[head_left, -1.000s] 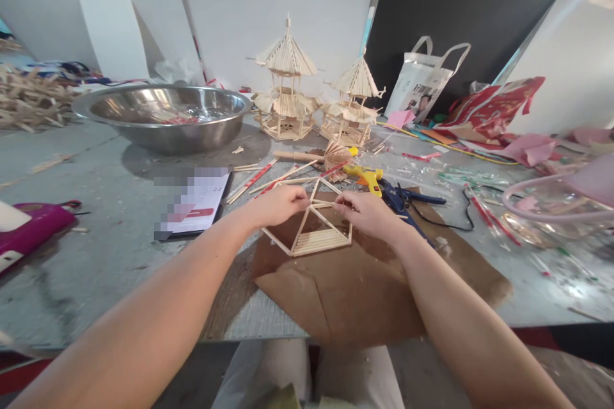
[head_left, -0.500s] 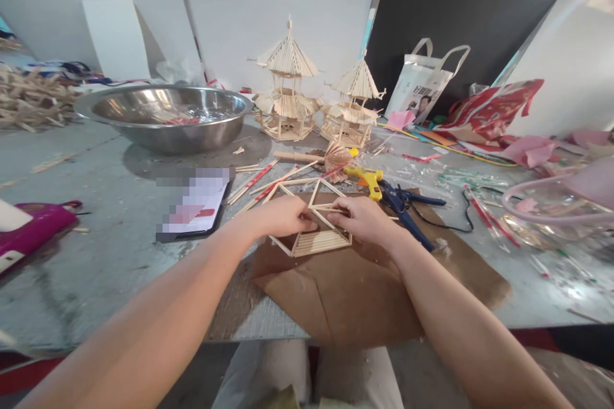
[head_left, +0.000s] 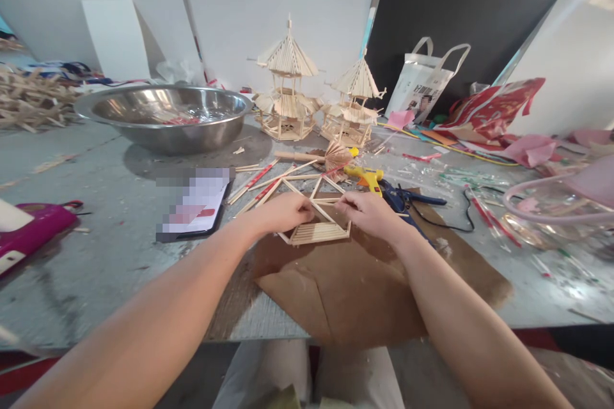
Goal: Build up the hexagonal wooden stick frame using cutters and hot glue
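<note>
A flat frame of thin wooden sticks (head_left: 320, 232), with one section filled by parallel sticks, lies over brown paper (head_left: 355, 294). My left hand (head_left: 286, 211) is closed on the left part of this frame, fingertips pinched near its middle. On the other side, my right hand (head_left: 367, 212) has its fingers pinched together at the frame's right part, by the stick ends. Just behind my right hand are a yellow glue gun (head_left: 367, 177) and blue-handled pliers (head_left: 400, 201). Loose sticks with red wrappers (head_left: 263, 176) lie behind my left hand.
Two stick pagodas (head_left: 288, 102) stand at the back. A steel basin (head_left: 187, 131) is at the back left, a phone (head_left: 194, 204) left of my hands, and a magenta tool (head_left: 36, 230) at far left. Clear plastic and wrappers (head_left: 542, 223) litter the right side.
The stick frame has shifted slightly away from me, its near edge now higher in view. My hands have moved slightly apart.
</note>
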Available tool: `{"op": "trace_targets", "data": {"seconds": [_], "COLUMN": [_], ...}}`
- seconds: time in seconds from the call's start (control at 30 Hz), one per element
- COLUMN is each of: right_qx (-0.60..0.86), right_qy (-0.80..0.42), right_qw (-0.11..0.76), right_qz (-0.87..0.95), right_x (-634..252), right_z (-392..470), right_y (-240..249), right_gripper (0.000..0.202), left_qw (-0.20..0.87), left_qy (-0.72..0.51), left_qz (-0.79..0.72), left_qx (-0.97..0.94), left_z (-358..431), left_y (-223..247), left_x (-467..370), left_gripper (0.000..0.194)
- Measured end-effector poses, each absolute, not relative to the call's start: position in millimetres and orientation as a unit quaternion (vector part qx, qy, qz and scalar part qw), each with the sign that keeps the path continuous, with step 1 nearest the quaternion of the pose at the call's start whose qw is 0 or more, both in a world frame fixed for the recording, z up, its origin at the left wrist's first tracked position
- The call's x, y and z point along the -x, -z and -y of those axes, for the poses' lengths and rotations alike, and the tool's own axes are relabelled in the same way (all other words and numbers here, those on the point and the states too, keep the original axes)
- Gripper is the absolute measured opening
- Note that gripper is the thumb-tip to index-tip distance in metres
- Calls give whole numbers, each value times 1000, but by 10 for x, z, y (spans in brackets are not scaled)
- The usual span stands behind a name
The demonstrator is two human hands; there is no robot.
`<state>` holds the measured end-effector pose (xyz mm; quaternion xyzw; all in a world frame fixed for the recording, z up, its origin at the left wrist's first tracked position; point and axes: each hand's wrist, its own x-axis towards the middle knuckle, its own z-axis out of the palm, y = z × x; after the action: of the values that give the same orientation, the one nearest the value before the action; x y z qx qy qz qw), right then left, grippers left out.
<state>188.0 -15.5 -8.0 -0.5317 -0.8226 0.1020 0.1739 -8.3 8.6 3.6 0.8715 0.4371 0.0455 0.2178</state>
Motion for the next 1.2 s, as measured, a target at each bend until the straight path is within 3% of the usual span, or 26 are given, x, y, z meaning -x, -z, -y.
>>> {"op": "trace_targets", "data": {"seconds": [0.33, 0.7, 0.83, 0.93, 1.0, 1.2], "right_qx": [508, 513, 546, 541, 521, 477], "right_qy": [-143, -139, -119, -115, -124, -130], "right_qw": [88, 86, 103, 121, 131, 150], "right_qz": [845, 843, 823, 825, 834, 856], "right_x": [-1814, -1786, -1770, -1764, -1756, -1721], "right_z": [178, 202, 198, 194, 194, 213], "right_y": [140, 104, 99, 121, 134, 147], "right_gripper": [43, 40, 30, 21, 17, 14], "left_qw": [293, 557, 469, 308, 236, 202], "left_qy": [-115, -447, -477, -390, -332, -183], "left_qz": [-488, -414, -470, -537, -536, -466], "left_qx": [-814, -564, -576, -682, -740, -842], "left_z": [-115, -139, -178, -177, -168, -167], "left_y": [-5, -99, -98, -74, -57, -13], "left_x": [112, 154, 200, 211, 198, 150], "left_gripper": [23, 17, 25, 31, 22, 26]}}
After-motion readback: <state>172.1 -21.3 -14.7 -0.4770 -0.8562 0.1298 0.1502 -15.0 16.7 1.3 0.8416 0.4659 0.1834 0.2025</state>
